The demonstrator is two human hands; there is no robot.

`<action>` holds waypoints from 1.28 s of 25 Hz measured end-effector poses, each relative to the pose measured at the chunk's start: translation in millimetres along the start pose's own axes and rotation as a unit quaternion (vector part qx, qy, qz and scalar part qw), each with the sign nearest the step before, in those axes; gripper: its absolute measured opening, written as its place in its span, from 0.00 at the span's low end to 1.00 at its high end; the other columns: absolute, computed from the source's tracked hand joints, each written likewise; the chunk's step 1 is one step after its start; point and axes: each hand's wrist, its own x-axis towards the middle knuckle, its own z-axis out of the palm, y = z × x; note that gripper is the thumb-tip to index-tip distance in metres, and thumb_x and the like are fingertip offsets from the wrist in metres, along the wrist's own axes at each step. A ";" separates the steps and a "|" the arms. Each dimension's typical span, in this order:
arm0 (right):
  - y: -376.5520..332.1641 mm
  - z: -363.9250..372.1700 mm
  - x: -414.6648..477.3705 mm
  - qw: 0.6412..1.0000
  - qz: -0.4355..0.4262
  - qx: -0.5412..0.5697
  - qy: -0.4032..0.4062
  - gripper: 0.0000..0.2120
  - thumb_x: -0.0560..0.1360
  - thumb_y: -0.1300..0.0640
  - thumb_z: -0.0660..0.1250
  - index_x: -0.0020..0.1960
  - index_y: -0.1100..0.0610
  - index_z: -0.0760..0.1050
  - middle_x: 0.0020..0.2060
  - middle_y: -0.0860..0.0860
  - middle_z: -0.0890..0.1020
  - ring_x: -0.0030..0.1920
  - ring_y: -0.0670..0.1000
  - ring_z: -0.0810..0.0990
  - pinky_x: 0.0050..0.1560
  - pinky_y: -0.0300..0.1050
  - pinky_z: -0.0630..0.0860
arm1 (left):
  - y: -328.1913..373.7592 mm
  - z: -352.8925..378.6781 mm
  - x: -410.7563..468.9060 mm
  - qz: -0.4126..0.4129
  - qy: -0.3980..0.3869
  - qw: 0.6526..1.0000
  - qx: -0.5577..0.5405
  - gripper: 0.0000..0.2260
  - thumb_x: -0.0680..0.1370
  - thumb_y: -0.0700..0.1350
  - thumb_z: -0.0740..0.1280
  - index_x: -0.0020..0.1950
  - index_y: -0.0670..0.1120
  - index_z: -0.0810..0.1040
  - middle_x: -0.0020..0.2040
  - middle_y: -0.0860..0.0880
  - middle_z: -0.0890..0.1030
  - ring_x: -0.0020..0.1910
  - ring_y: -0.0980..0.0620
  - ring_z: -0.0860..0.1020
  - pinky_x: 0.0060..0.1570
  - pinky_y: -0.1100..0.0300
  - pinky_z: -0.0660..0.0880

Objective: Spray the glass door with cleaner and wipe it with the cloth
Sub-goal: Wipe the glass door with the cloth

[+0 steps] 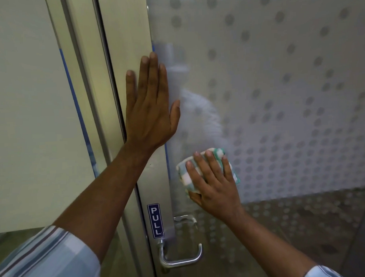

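Note:
The glass door (279,83) fills the right of the view, frosted with rows of grey dots. My right hand (215,182) presses a folded green-and-white checked cloth (184,175) flat against the glass just above the handle, fingers straight, thumb under the cloth's lower edge. My left hand (149,106) lies flat with straight fingers on the door's metal stile (128,36), fingertips up, thumb reaching onto the glass. No spray bottle is in view.
A metal lever handle (181,256) sticks out low on the stile, below a blue PULL label (155,220). Left of the door stand the metal frame (82,79) and a frosted side panel (27,102).

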 end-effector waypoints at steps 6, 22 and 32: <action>50.8 -6.7 -37.1 1.000 -0.008 -0.020 0.009 0.34 0.79 0.37 0.69 0.80 0.52 0.71 0.80 0.56 0.69 0.83 0.60 0.63 0.76 0.72 0.67 | 26.5 4.9 -4.3 -0.019 -0.006 1.000 -0.003 0.34 0.87 0.56 0.55 0.86 0.35 0.53 0.87 0.33 0.53 0.87 0.34 0.52 0.85 0.32 0.48; 163.5 -38.3 -85.1 0.996 0.075 0.044 -0.031 0.33 0.83 0.42 0.62 0.84 0.53 0.62 0.84 0.56 0.61 0.85 0.61 0.55 0.82 0.70 0.56 | 133.1 15.6 -27.4 -0.047 -0.068 0.995 -0.048 0.37 0.86 0.56 0.59 0.87 0.35 0.51 0.87 0.33 0.52 0.87 0.34 0.51 0.85 0.34 0.47; 155.5 -101.4 -83.5 0.826 0.306 0.472 0.049 0.28 0.81 0.47 0.64 0.80 0.53 0.69 0.74 0.50 0.65 0.79 0.52 0.68 0.78 0.40 0.66 | 281.5 -41.5 -147.5 -0.268 -0.088 0.843 -0.458 0.20 0.84 0.51 0.61 0.73 0.45 0.77 0.73 0.53 0.78 0.74 0.48 0.76 0.68 0.40 0.75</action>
